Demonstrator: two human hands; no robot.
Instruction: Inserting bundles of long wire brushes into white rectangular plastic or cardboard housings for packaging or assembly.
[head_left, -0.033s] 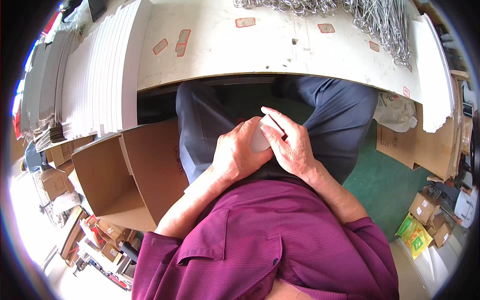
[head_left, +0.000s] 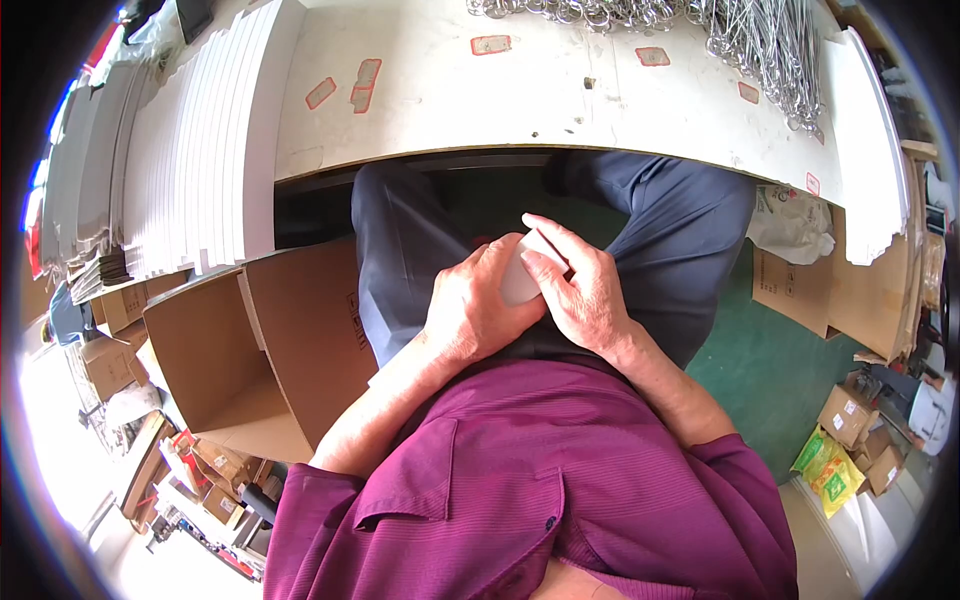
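Note:
Above my lap, between my knees, both hands close around a small flat white object with straight edges; its kind does not show. My left hand wraps its left side, with the fingertips hidden beneath. From the right, my right hand grips it, the thumb lying across its upper face and the index finger stretched along its far edge. The far end tilts toward the worktable, whose front edge lies beyond the hands without touching them.
White sheets or panels stand stacked at the table's left. Metal wire pieces with rings lie at its back right, near another white stack. An open cardboard box stands by my left leg; a plastic bag hangs at right.

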